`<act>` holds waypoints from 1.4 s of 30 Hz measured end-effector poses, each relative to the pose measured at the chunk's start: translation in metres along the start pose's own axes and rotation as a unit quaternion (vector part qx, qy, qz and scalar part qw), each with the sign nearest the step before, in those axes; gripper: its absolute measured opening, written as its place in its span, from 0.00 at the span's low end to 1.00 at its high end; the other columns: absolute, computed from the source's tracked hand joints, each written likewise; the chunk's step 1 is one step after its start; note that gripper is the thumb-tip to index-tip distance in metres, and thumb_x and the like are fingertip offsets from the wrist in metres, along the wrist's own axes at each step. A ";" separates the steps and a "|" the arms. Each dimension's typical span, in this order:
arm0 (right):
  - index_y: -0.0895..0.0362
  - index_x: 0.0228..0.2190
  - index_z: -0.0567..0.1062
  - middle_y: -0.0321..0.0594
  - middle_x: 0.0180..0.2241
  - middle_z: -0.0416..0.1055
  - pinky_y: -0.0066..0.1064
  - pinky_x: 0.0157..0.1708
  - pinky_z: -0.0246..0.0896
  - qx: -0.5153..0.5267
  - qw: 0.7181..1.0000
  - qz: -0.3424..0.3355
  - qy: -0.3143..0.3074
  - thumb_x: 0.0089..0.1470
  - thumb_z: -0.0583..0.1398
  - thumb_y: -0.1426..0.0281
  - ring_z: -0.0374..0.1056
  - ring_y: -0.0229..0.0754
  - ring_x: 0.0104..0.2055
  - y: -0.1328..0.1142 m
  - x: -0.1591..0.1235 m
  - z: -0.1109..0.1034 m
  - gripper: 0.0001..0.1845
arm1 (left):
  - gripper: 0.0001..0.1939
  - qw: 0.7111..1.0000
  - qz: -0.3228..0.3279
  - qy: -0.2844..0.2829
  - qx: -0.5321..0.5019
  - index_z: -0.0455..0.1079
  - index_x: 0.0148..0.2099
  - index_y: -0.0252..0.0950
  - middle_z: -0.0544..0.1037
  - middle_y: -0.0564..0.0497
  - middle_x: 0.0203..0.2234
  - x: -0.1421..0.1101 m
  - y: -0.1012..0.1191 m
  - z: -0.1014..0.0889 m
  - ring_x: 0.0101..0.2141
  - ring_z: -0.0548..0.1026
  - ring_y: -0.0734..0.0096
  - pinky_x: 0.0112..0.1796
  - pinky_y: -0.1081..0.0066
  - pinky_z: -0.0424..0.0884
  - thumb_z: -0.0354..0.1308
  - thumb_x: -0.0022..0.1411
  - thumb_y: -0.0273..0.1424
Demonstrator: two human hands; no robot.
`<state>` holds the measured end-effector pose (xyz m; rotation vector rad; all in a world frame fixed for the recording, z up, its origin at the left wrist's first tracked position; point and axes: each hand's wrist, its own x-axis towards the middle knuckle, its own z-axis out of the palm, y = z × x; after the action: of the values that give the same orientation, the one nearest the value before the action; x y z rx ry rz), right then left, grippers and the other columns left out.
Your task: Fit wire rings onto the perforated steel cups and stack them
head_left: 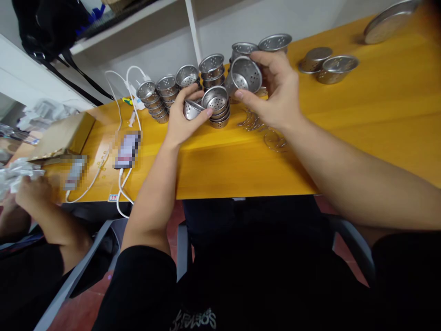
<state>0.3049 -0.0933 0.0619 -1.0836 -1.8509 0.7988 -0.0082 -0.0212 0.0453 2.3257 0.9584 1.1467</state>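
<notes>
Pinching cup [245, 76] by rim: right hand [280, 94]

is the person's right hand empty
No, the right hand has a perforated metal cup in its grip, between thumb and fingers.

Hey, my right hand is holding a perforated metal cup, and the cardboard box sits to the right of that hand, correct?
Not quite: the head view shows the cardboard box left of your right hand, which does hold a perforated metal cup.
</notes>
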 end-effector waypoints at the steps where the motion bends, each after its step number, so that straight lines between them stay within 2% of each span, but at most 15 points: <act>1: 0.23 0.79 0.58 0.29 0.80 0.60 0.58 0.85 0.49 -0.016 0.998 -0.023 0.063 0.65 0.64 0.29 0.46 0.60 0.85 0.001 0.000 0.001 0.49 | 0.56 1.000 -0.002 -0.012 -0.009 0.65 0.79 0.54 0.83 0.39 0.70 0.000 -0.003 0.001 0.73 0.80 0.40 0.76 0.35 0.73 0.68 0.59 0.76; 3: 0.25 0.71 0.72 0.31 0.76 0.66 0.60 0.80 0.59 -0.034 0.988 -0.065 0.138 0.61 0.72 0.33 0.60 0.64 0.78 0.000 0.000 0.004 0.42 | 0.56 0.999 -0.001 -0.035 -0.033 0.67 0.78 0.54 0.81 0.39 0.72 0.001 -0.005 0.006 0.74 0.79 0.39 0.76 0.34 0.74 0.68 0.58 0.77; 5: 0.24 0.66 0.77 0.30 0.73 0.70 0.62 0.79 0.61 -0.037 0.989 -0.073 0.125 0.58 0.75 0.34 0.60 0.66 0.78 -0.003 0.000 0.007 0.39 | 0.57 0.997 0.006 -0.052 -0.051 0.68 0.78 0.53 0.80 0.39 0.73 0.000 0.000 0.013 0.76 0.77 0.37 0.76 0.34 0.73 0.69 0.58 0.77; 9: 0.25 0.59 0.83 0.35 0.67 0.76 0.73 0.74 0.64 -0.042 0.994 -0.049 0.092 0.55 0.75 0.32 0.51 0.72 0.83 -0.008 0.001 0.010 0.34 | 0.56 0.996 0.023 -0.060 -0.056 0.69 0.76 0.48 0.80 0.39 0.72 -0.001 0.015 0.028 0.73 0.79 0.38 0.77 0.37 0.72 0.69 0.58 0.76; 12: 0.30 0.51 0.86 0.39 0.65 0.76 0.76 0.71 0.67 -0.046 0.994 -0.074 0.069 0.57 0.76 0.34 0.56 0.75 0.81 -0.003 0.003 0.009 0.27 | 0.57 0.997 0.021 -0.051 -0.051 0.68 0.76 0.47 0.81 0.38 0.71 -0.001 0.019 0.032 0.73 0.79 0.37 0.77 0.37 0.71 0.69 0.58 0.76; 15: 0.31 0.45 0.87 0.37 0.65 0.76 0.75 0.74 0.64 -0.060 0.993 -0.095 0.049 0.57 0.77 0.37 0.62 0.74 0.76 0.002 0.003 0.005 0.21 | 0.57 0.997 0.008 -0.064 -0.050 0.67 0.76 0.48 0.80 0.38 0.72 -0.001 0.015 0.030 0.74 0.78 0.35 0.76 0.35 0.72 0.67 0.58 0.78; 19: 0.33 0.46 0.88 0.37 0.69 0.71 0.71 0.80 0.59 -0.071 0.989 -0.121 0.041 0.60 0.77 0.40 0.63 0.72 0.75 0.004 0.002 0.001 0.19 | 0.57 0.993 0.003 -0.086 -0.075 0.68 0.76 0.48 0.81 0.38 0.72 -0.002 0.009 0.028 0.74 0.79 0.37 0.74 0.37 0.75 0.69 0.58 0.76; 23: 0.27 0.52 0.88 0.37 0.67 0.74 0.72 0.79 0.61 -0.086 0.990 -0.108 0.037 0.59 0.77 0.41 0.57 0.72 0.80 0.002 0.002 -0.001 0.21 | 0.56 0.991 0.001 -0.098 -0.085 0.70 0.75 0.47 0.81 0.37 0.72 -0.003 0.006 0.034 0.73 0.79 0.37 0.76 0.37 0.73 0.71 0.57 0.75; 28: 0.28 0.51 0.89 0.36 0.69 0.72 0.72 0.78 0.62 -0.101 0.987 -0.124 0.034 0.62 0.76 0.43 0.55 0.72 0.82 0.006 0.004 -0.003 0.18 | 0.61 0.989 0.017 -0.118 -0.089 0.64 0.80 0.49 0.75 0.39 0.77 -0.003 -0.001 0.046 0.77 0.75 0.36 0.78 0.35 0.69 0.69 0.56 0.77; 32: 0.28 0.56 0.86 0.34 0.69 0.72 0.72 0.80 0.58 -0.096 0.990 -0.103 0.019 0.55 0.80 0.44 0.58 0.73 0.80 0.015 0.006 -0.003 0.29 | 0.60 0.985 0.031 -0.138 -0.102 0.61 0.82 0.48 0.73 0.37 0.79 -0.005 -0.004 0.049 0.79 0.72 0.37 0.78 0.35 0.70 0.68 0.61 0.75; 36: 0.24 0.58 0.84 0.34 0.62 0.78 0.69 0.79 0.56 -0.081 0.994 -0.069 0.019 0.49 0.81 0.44 0.55 0.73 0.80 0.020 0.010 -0.004 0.34 | 0.59 0.983 0.027 -0.145 -0.111 0.63 0.81 0.47 0.73 0.36 0.79 -0.007 0.000 0.049 0.79 0.72 0.36 0.79 0.35 0.69 0.70 0.60 0.74; 39: 0.27 0.55 0.84 0.38 0.61 0.77 0.66 0.80 0.53 -0.077 0.995 -0.051 0.030 0.54 0.79 0.43 0.55 0.72 0.77 0.021 0.013 -0.009 0.29 | 0.60 0.983 0.017 -0.149 -0.108 0.66 0.80 0.47 0.73 0.37 0.79 -0.006 0.003 0.049 0.80 0.71 0.37 0.81 0.36 0.66 0.73 0.57 0.73; 42: 0.37 0.50 0.85 0.45 0.64 0.71 0.63 0.78 0.54 -0.097 0.993 -0.043 0.057 0.57 0.79 0.42 0.61 0.70 0.69 0.025 0.016 -0.016 0.25 | 0.59 0.983 0.007 -0.150 -0.102 0.68 0.78 0.46 0.75 0.37 0.78 -0.005 0.004 0.048 0.80 0.71 0.37 0.82 0.36 0.65 0.75 0.56 0.72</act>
<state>0.3241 -0.0665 0.0541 -1.1367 -1.8931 0.5059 0.0295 -0.0292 0.0162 2.2549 0.6832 0.8234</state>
